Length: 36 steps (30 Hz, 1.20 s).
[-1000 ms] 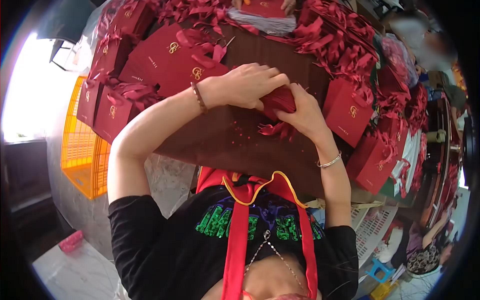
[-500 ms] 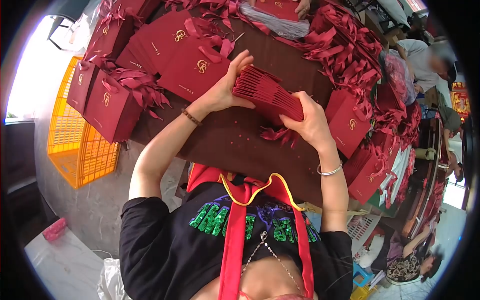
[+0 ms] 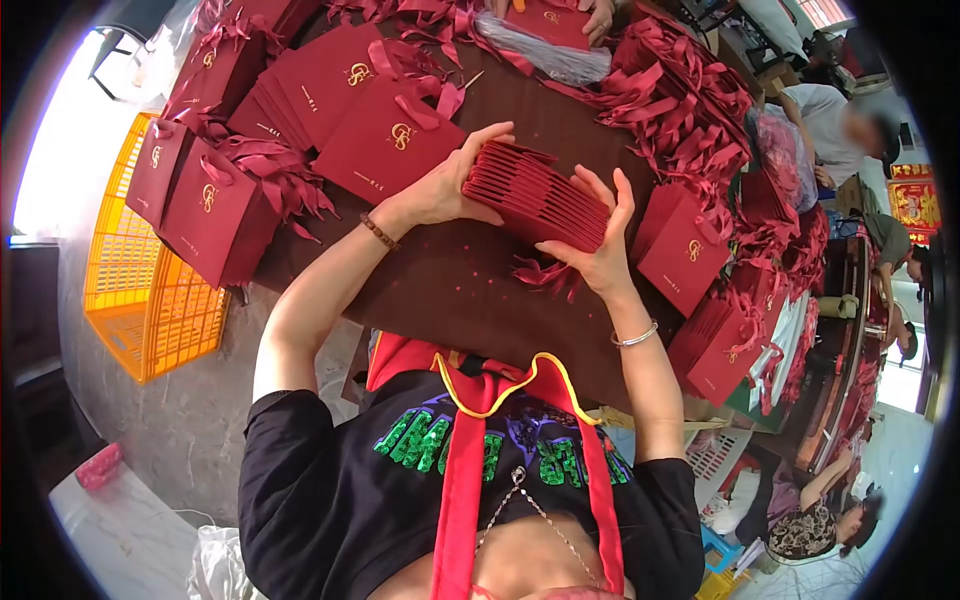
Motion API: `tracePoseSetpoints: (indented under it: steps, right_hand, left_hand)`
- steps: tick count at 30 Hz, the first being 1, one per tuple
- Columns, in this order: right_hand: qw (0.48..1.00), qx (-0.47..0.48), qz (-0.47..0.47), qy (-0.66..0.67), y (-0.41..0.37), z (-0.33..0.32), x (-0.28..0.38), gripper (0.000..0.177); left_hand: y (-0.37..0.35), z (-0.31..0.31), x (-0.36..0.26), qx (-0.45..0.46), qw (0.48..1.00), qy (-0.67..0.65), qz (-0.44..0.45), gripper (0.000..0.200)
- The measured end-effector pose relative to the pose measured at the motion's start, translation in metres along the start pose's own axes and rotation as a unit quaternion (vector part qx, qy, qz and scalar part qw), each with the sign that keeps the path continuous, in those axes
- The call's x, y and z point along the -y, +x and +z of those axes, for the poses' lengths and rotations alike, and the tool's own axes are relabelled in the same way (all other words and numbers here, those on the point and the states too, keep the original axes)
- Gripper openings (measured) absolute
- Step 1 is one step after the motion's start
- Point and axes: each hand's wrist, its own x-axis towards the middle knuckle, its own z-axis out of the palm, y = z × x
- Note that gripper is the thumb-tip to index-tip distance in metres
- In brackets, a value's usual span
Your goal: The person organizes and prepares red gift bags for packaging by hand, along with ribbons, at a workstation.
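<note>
A stack of folded red paper bags is held on edge above the brown table, its many layers facing up. My left hand grips its left end, thumb below and fingers along the far side. My right hand cups the right end, with its thumb on the near side and its fingers apart and partly raised. Dark red ribbon handles hang out beneath the stack. Left of my left hand lies a pile of red bags with a gold logo; another bag pile is right of my right hand.
Ribbon-handled bags are heaped at the far right of the brown table. Across it, another person's hand is near a clear plastic wrap. A yellow plastic crate stands at left. Other people are at right.
The fingers of my right hand have loosened and spread at the stack's right end. The stack's layers now look more even and squared. My left hand keeps its grip.
</note>
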Motion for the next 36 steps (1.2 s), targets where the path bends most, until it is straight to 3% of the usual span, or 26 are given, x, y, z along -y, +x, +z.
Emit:
tracePoseSetpoints:
  steps: [1,3,4,6,9,11,12,14,15,17,19,21,22,25,28,31,33,34,35,36]
  right_hand:
    - [0.998,-0.024,0.01,0.049,-0.001,0.002,0.001,0.095]
    - [0.999,-0.005,0.041,0.027,0.0,-0.001,0.0,0.089]
    - [0.997,0.015,0.072,0.005,0.0,-0.003,0.0,0.084]
    - [0.998,0.008,0.035,-0.054,0.0,-0.006,-0.008,0.078]
    - [0.994,0.001,0.005,-0.113,0.003,-0.008,-0.007,0.066]
    - [0.993,-0.004,0.013,-0.114,0.005,-0.008,0.0,0.061]
    - [0.993,-0.005,0.031,-0.118,0.006,-0.008,0.004,0.058]
    - [0.991,-0.013,0.045,-0.126,0.009,-0.009,0.008,0.055]
    - [0.989,-0.009,0.049,-0.139,0.011,-0.009,0.01,0.052]
    - [0.987,-0.015,0.049,-0.153,0.014,-0.01,0.015,0.05]
    - [0.992,-0.006,0.123,-0.014,0.014,-0.013,0.022,0.045]
    - [0.99,-0.003,0.135,0.03,0.012,-0.019,0.033,0.042]
    - [0.991,-0.023,0.121,0.049,0.013,-0.022,0.04,0.042]
    - [0.991,-0.055,0.096,0.072,0.016,-0.03,0.052,0.041]
    - [0.973,-0.079,0.142,0.161,0.009,-0.037,0.057,0.043]
    - [0.958,-0.117,0.176,0.192,-0.006,-0.033,0.05,0.045]
    - [0.959,-0.068,0.225,0.161,-0.015,-0.052,0.051,0.055]
    - [0.986,-0.052,0.155,-0.045,-0.021,-0.063,0.052,0.062]
    - [0.965,-0.035,0.075,-0.25,-0.021,-0.068,0.057,0.069]
    - [0.972,-0.037,0.06,-0.223,-0.023,-0.067,0.063,0.079]
  left_hand:
    - [0.002,0.0,0.002,-0.01,1.0,0.012,0.015,0.09]
    - [0.003,0.0,0.004,-0.016,0.999,0.024,0.03,0.085]
    - [0.0,-0.002,0.005,0.001,0.999,0.037,-0.007,0.081]
    - [-0.001,0.003,0.006,0.021,0.998,0.049,-0.043,0.076]
    - [-0.005,0.009,0.006,-0.044,0.994,0.092,0.026,0.066]
    - [-0.008,0.01,0.005,-0.041,0.988,0.103,-0.108,0.066]
    - [-0.007,0.011,0.007,-0.038,0.988,0.104,-0.106,0.066]
    - [-0.001,0.015,0.007,-0.1,0.992,-0.049,-0.06,0.077]
    - [0.003,0.015,0.003,-0.093,0.993,-0.049,-0.056,0.077]
    - [0.011,0.01,-0.006,-0.085,0.972,-0.194,-0.099,0.094]
    - [0.019,0.005,-0.007,-0.093,0.987,-0.125,-0.039,0.091]
    - [0.022,-0.002,-0.034,0.036,0.988,-0.079,-0.128,0.068]
    - [0.025,0.0,-0.048,0.022,0.993,-0.024,-0.113,0.056]
    - [0.031,0.011,-0.077,-0.015,0.994,0.033,-0.1,0.054]
    - [0.043,0.018,-0.082,-0.028,0.996,0.022,-0.077,0.051]
    - [0.053,0.016,-0.076,0.039,0.989,-0.036,-0.137,0.051]
    - [0.054,0.014,-0.072,0.057,0.986,-0.014,-0.156,0.051]
    - [0.052,0.015,-0.068,0.077,0.987,0.008,-0.139,0.051]
    - [0.054,0.016,-0.073,0.098,0.988,0.03,-0.119,0.051]
    - [0.055,0.02,-0.078,0.11,0.985,0.098,-0.092,0.051]
